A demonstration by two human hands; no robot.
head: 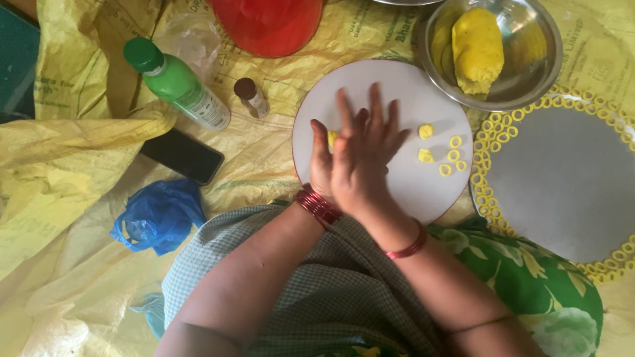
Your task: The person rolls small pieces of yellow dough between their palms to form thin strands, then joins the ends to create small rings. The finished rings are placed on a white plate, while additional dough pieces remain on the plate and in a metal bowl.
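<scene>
My two hands are pressed together over a round white board (397, 86). My right hand (367, 155) lies flat on top with fingers spread, and my left hand (322, 162) is beneath it. A small piece of yellow dough (333, 137) shows between the palms. On the board to the right lie two dough lumps (425, 131) and three small dough rings (454, 156). A steel bowl (536, 73) at the upper right holds a large lump of yellow dough (477, 47).
A grey round tray (562, 178) edged with several dough rings lies at the right. A green bottle (177, 84), a small brown-capped bottle (252, 96), a black phone (182, 156), a blue plastic bag (159, 215) and a red bowl (268, 26) rest on the yellow sheet.
</scene>
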